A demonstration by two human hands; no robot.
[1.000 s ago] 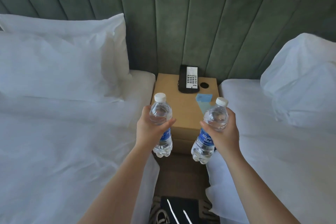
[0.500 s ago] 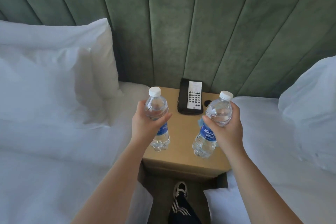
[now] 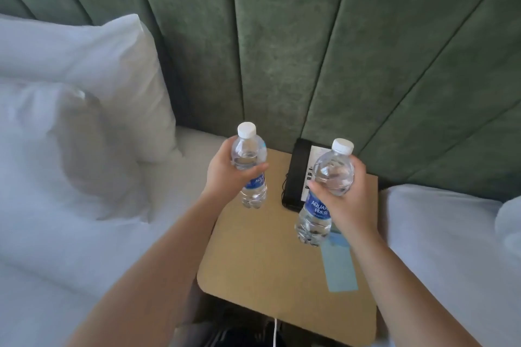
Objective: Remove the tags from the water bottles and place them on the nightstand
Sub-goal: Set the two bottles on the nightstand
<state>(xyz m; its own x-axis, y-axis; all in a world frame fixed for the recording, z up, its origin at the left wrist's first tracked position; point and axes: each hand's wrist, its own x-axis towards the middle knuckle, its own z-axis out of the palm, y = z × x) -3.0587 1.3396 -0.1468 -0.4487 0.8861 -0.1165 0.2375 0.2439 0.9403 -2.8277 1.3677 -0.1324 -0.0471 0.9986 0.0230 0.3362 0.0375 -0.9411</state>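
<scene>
My left hand (image 3: 225, 175) grips a clear water bottle (image 3: 249, 166) with a white cap and blue label, held upright over the back left of the tan nightstand (image 3: 253, 262). My right hand (image 3: 346, 197) holds a second, similar bottle (image 3: 324, 191), tilted slightly, above the nightstand's right half. A pale blue paper tag (image 3: 339, 265) lies flat on the nightstand below the right bottle, partly hidden by my right forearm. No tag shows on either bottle's neck.
A black telephone (image 3: 297, 175) with a white keypad sits at the back of the nightstand, against the green padded headboard (image 3: 282, 51). White beds flank the nightstand, with pillows (image 3: 84, 87) on the left. A white cable (image 3: 275, 332) hangs at the front edge.
I have stepped closer, so the nightstand now lies beneath both bottles. Both hands moved forward over it with their grips unchanged.
</scene>
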